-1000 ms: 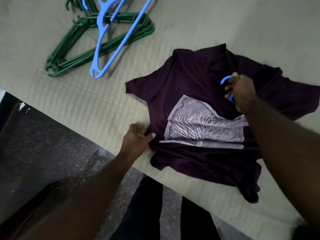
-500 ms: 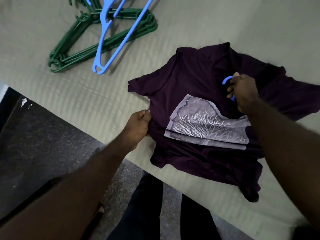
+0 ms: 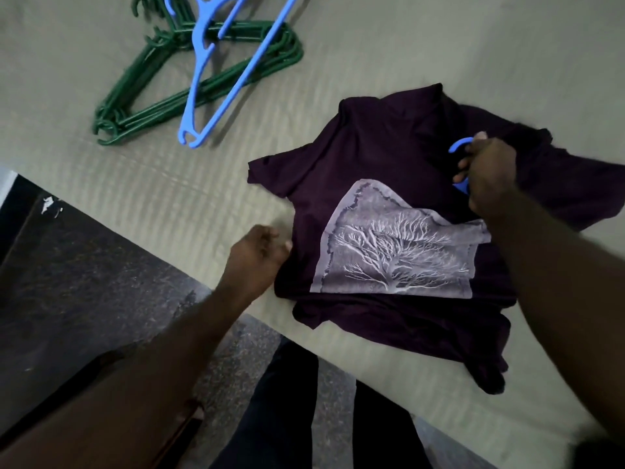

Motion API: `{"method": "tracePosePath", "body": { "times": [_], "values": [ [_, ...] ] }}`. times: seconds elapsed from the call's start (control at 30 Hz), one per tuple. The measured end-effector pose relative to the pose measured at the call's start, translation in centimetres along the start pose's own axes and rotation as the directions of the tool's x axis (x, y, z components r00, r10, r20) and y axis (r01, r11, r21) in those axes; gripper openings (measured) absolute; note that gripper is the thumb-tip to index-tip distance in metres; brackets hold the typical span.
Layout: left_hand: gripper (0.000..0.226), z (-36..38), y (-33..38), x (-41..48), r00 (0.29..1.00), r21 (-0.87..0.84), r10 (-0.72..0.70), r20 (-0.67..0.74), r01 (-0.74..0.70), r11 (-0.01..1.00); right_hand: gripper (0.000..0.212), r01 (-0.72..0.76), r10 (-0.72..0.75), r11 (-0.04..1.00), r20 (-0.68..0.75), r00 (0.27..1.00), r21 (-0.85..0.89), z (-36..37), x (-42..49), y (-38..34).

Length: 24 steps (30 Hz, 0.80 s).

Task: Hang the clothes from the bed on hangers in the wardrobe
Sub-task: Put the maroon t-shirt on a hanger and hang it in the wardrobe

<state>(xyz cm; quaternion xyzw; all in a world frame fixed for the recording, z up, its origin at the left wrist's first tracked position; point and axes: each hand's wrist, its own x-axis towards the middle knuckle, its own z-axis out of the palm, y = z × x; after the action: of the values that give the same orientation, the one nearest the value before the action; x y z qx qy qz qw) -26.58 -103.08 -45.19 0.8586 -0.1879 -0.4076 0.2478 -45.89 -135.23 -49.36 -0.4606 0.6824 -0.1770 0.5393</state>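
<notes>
Shirt (image 3: 378, 157) lies collar far, hem near — right hand (image 3: 490, 174) grips hanger hook (image 3: 458, 145), left hand (image 3: 257, 255) unclear.

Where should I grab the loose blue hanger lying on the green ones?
Probably its near corner, from above: that end of the blue hanger pokes past the green hangers onto bare bed, so fingers can close round it without snagging them.

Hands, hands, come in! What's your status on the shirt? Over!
Right hand grips blue hanger hook on purple shirt. Left hand at shirt's side edge, grip unclear. Shirt on bed. Spare hangers lie apart.
</notes>
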Motion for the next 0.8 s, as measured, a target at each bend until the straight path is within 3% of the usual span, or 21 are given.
{"method": "tracePosePath", "body": {
  "times": [0.07,0.17,0.23,0.3,0.37,0.47,0.57,0.67,0.8],
  "values": [
    [0.035,-0.2,2.4,0.8,0.999,-0.011,0.046,0.007,-0.046,0.999,0.033,0.016,-0.016,1.0,0.021,1.0,-0.021,0.4,-0.4,0.3],
    [0.048,1.5,4.2,1.9,0.98,0.225,0.026,0.197,-0.071,0.972,0.034,0.029,-0.028,0.999,0.037,0.999,-0.023,0.7,-0.9,0.4],
    [0.045,3.0,4.3,2.2,0.971,0.175,0.049,0.236,-0.092,0.98,0.032,0.029,-0.029,0.999,0.03,0.999,-0.016,0.6,-0.9,0.2],
    [0.037,3.9,4.2,2.0,0.975,-0.093,0.032,0.218,-0.012,0.996,0.031,0.027,-0.027,1.0,0.015,1.0,-0.001,0.2,-0.7,0.0],
    [0.037,4.4,3.8,1.5,0.983,-0.218,0.022,0.183,0.018,0.976,0.03,0.029,-0.029,0.999,-0.005,1.0,0.014,-0.2,-0.4,0.0],
    [0.037,5.1,2.1,-0.7,0.987,-0.1,0.05,0.155,-0.035,0.994,0.023,0.029,-0.027,0.998,-0.038,0.999,0.056,-0.7,0.3,0.0],
    [0.034,4.7,0.8,-2.5,0.997,0.066,0.076,-0.008,-0.075,0.995,0.024,0.017,-0.014,0.997,-0.035,0.999,0.08,-0.7,0.3,-0.1],
    [0.038,3.8,2.2,-0.7,0.996,-0.039,0.025,-0.084,-0.028,0.999,0.026,0.024,-0.023,0.998,-0.017,1.0,0.06,-0.4,0.3,0.4],
    [0.046,3.6,5.3,3.5,0.999,-0.149,0.034,0.002,-0.033,0.988,0.032,0.028,-0.028,0.999,0.004,1.0,0.024,-0.2,0.4,0.7]
  ]
}}
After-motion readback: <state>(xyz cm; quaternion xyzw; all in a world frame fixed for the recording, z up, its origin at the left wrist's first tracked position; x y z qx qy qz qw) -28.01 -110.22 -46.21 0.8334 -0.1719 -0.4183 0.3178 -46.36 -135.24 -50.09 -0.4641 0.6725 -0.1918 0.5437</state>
